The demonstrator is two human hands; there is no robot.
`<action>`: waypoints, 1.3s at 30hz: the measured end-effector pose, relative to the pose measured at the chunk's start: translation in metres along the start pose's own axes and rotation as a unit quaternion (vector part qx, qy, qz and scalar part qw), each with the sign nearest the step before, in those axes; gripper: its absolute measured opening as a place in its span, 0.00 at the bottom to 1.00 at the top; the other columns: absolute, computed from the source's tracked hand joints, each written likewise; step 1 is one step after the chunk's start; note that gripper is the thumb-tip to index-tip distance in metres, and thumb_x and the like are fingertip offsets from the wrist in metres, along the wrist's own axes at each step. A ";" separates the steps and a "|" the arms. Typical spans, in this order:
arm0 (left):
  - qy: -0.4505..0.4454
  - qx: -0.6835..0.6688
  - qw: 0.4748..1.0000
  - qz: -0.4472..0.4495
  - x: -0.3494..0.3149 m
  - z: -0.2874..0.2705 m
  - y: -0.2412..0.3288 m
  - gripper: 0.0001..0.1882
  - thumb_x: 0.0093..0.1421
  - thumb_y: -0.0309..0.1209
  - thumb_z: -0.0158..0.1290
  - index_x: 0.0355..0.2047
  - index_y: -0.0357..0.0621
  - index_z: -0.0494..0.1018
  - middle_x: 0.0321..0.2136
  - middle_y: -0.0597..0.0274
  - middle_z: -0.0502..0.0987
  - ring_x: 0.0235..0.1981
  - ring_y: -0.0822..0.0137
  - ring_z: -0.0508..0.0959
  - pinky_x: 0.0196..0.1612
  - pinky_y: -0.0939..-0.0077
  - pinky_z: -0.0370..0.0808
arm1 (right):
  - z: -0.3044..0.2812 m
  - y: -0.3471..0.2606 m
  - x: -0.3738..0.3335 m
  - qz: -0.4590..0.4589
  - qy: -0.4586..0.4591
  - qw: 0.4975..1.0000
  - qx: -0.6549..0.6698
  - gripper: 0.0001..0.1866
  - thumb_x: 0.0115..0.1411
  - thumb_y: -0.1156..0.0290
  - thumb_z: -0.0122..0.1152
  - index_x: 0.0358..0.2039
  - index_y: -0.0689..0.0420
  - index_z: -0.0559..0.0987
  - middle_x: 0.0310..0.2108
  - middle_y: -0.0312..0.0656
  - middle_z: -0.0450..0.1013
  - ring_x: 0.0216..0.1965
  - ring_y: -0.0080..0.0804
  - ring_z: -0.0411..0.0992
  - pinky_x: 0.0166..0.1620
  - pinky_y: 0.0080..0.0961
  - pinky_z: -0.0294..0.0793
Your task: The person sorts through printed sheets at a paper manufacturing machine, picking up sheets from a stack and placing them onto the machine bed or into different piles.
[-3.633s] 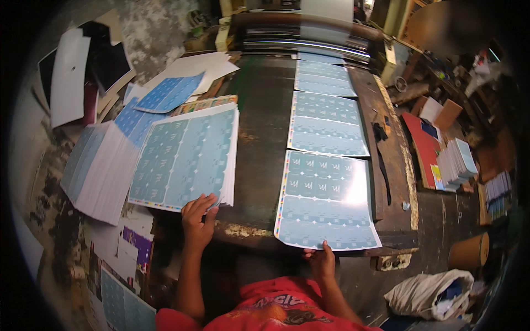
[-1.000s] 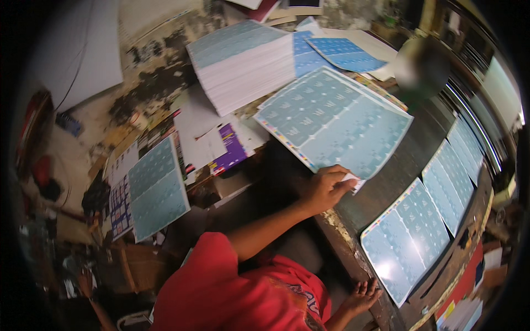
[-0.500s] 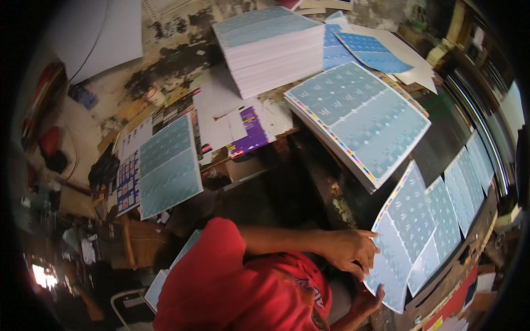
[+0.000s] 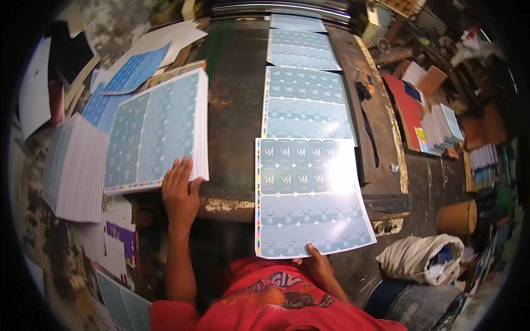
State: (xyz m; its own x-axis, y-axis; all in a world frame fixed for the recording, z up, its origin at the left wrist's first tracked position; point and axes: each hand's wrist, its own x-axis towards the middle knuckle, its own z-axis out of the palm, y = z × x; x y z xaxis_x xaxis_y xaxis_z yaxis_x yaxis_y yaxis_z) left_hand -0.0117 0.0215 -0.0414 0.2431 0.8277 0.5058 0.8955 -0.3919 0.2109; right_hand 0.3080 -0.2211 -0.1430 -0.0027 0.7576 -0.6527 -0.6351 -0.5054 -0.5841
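My right hand (image 4: 319, 265) holds the near edge of a glossy printed sheet (image 4: 309, 198), thumb on top and fingers underneath. Blue-grey, with rows of white script marks and a coloured strip along its left edge, this sheet overlaps the one beyond it. Off to the left, my left hand (image 4: 179, 179) lies on the near right corner of a thick stack of similar sheets (image 4: 149, 129). Its fingers are stretched out and the thumb stands apart. Further overlapping printed sheets (image 4: 306, 99) run in a line away from me toward a metal roller (image 4: 281, 9).
A taller paper pile (image 4: 80, 171) stands left of the stack. The dark worktable (image 4: 234, 110) has a worn front edge. To the right are a white sack (image 4: 422, 256), a drum (image 4: 417, 303), a brown bucket (image 4: 457, 217) and bundled paper stacks (image 4: 441, 127).
The view has swung to the right. My left hand has left the near sheet and now rests on the stack's corner, while my right hand holds the sheet's near edge.
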 end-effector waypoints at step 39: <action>-0.304 -0.430 0.842 0.112 -0.024 -0.043 0.082 0.09 0.59 0.38 0.61 0.34 0.47 0.83 0.39 0.64 0.83 0.52 0.59 0.79 0.60 0.57 0.66 | 0.057 -0.058 0.052 -0.176 -0.014 0.982 0.070 0.26 0.61 0.62 0.61 0.54 0.63 0.67 0.40 0.45 0.73 0.35 0.33 0.74 0.38 0.30 0.75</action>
State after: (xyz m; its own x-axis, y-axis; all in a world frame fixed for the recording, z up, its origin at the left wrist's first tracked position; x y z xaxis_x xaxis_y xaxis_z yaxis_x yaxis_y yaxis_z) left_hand 0.0400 -0.0477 -0.0004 0.7508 0.6440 0.1465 0.2631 -0.4951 0.8281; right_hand 0.3008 -0.1290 -0.1158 0.2166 0.8874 -0.4070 -0.7009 -0.1488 -0.6975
